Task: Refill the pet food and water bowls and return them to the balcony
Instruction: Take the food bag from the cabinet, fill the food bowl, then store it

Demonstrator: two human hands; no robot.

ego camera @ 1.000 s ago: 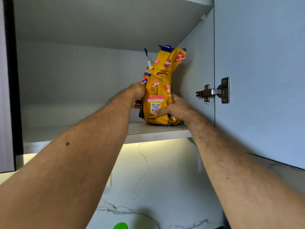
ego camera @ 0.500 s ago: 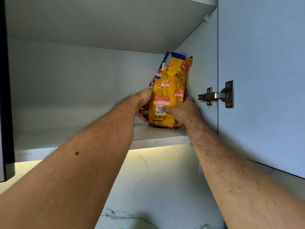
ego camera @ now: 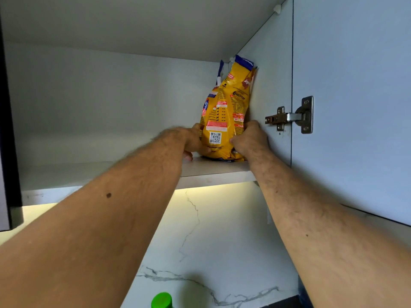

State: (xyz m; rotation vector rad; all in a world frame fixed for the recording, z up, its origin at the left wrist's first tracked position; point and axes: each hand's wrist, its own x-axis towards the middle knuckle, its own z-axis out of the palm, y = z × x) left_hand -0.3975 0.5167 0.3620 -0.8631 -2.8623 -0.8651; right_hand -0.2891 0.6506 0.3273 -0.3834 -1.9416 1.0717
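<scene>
Yellow food bag (ego camera: 226,112) upright on cabinet shelf (ego camera: 213,167), both hands' fingers gripping it

Loads of open grey shelf (ego camera: 100,174) left of the yellow pet food bag (ego camera: 226,112); on the right it's jammed against the cabinet side wall (ego camera: 271,85).

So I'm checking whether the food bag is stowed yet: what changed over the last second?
The yellow food bag slid right along the cabinet shelf and now stands against the right side wall by the hinge. The left hand and right hand went with it. Unchanged: both hands grip the bag's lower part, it is upright, and the door is open.
</scene>
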